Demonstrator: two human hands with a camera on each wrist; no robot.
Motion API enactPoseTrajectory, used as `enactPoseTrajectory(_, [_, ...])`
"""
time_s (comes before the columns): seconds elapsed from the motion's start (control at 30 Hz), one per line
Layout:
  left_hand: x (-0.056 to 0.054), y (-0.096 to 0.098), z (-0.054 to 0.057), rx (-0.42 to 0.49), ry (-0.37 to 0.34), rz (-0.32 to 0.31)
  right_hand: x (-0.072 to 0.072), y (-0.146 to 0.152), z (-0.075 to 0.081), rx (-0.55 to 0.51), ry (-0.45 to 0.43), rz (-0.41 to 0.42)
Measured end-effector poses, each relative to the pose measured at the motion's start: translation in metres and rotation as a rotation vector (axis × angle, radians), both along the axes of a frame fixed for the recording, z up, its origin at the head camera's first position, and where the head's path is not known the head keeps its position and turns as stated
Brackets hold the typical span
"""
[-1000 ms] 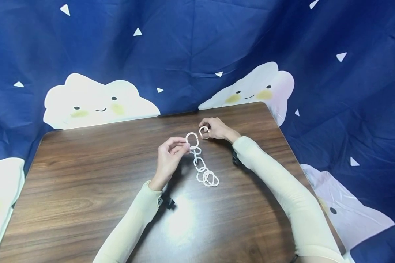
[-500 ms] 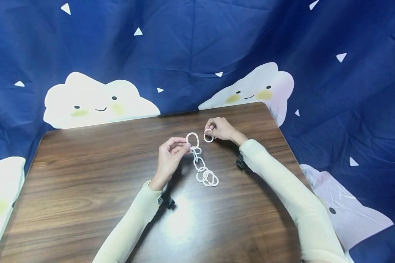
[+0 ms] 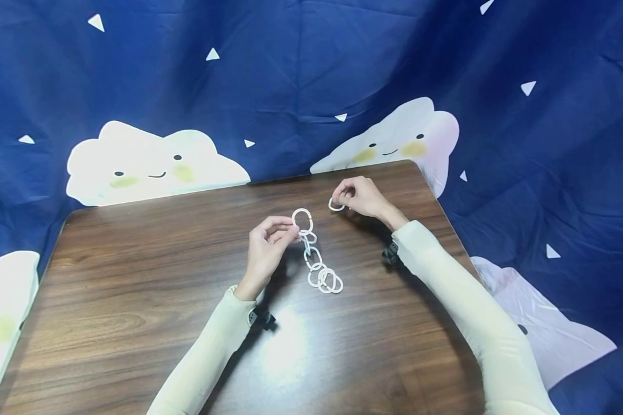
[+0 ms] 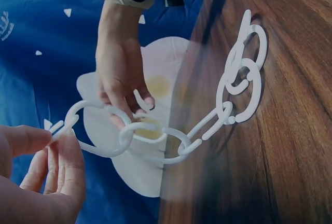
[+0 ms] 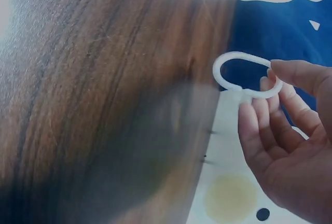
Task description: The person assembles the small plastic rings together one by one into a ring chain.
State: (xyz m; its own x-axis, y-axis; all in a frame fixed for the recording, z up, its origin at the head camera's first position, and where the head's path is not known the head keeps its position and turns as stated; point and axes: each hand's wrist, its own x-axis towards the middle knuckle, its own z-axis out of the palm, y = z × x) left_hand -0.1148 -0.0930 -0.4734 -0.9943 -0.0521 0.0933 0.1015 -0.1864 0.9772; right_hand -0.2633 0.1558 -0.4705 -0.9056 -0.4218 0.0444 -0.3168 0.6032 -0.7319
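My left hand (image 3: pixel 267 245) pinches the uppermost link of a white plastic chain (image 4: pixel 101 153) between thumb and fingertips. From that link the chain slopes down, its lower links (image 4: pixel 255 97) bunched on the table. Farther right and back, my right hand (image 3: pixel 366 197) holds a single loose white link (image 5: pixel 217 73), an oval ring with a small gap in its side. In the right wrist view the thumb grips one end of this link while the other fingers support it from below. The loose link is apart from the chain.
The brown wooden table (image 3: pixel 150 288) has its far edge against a blue curtain (image 3: pixel 270 69) printed with white clouds and triangles. A bright light reflection lies on the tabletop near the front. A small dark device sits on each wrist.
My right hand has moved right and back, away from the chain, with the loose link turning in its fingers. The left hand and the chain have stayed in place.
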Motion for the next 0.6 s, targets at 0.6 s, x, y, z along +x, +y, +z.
enactPoseTrajectory(0.6, [0.003,0.005,-0.001,-0.007,0.012,0.005,0.034,0.01,0.038,-0.286,-0.115,-0.014])
